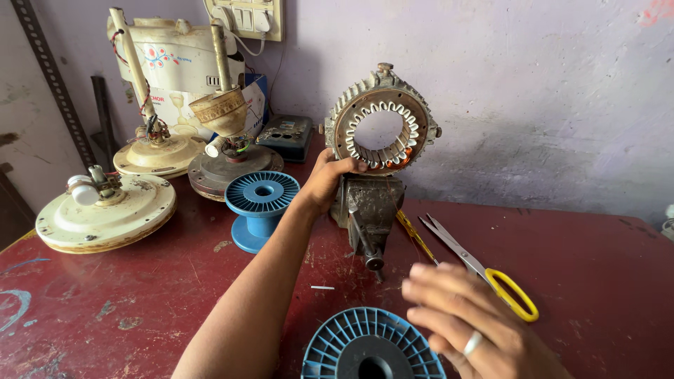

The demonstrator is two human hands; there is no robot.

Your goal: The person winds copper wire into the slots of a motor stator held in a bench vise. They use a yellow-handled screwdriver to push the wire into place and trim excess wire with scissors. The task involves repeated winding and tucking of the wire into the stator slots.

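The left hand (330, 184) grips the lower left rim of the motor ring (381, 119), clamped in a vise (368, 207) at the far tabletop (597, 267). The right hand (467, 323) hovers near, fingers apart, beside scissors (484, 270) and a blue spool (372, 347).

A motor stator (381, 120) stands upright in a bench vise (368, 210) at the back middle of the worktop (597, 267), against the wall. The left hand (328, 181) touches its lower left edge. Left of the vise stands a spool (262, 200); farther left lie fan motors (105, 210). Right of the vise lie scissors (484, 270), partly behind the right hand (470, 326). Another spool (372, 345) sits at the near edge, just left of that hand.
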